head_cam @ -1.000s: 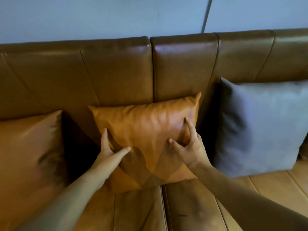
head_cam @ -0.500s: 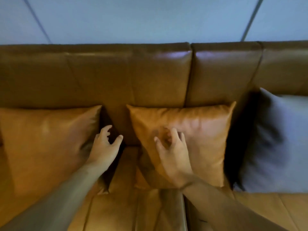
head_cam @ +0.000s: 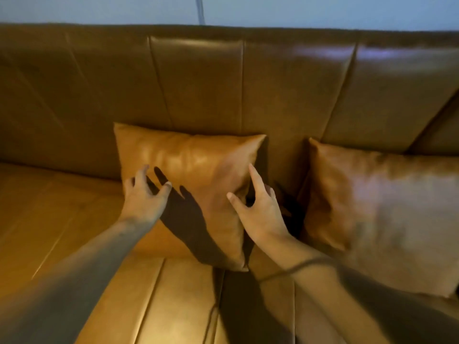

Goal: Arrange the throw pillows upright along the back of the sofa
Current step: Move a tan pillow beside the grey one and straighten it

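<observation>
Reaching in from the near edge of the seat, the left hand (head_cam: 144, 194) hovers open at the lower left part of the tan leather pillow (head_cam: 193, 180), fingers spread and seemingly just off its face, most likely to steady that side while the cushion is squared up. That pillow stands on its lower edge on the seat cushion (head_cam: 49, 219), its top edge resting against the sofa back (head_cam: 198, 83), so its face looks out toward the person and leans back slightly; its long axis runs sideways along the backrest. Over at its right edge, the right hand (head_cam: 258, 207) is also open, forefinger raised along the side seam and thumb against the front, pressing rather than gripping. Just beside, with a dark gap between them, a second tan pillow (head_cam: 387, 207) already leans upright against the backrest.
</observation>
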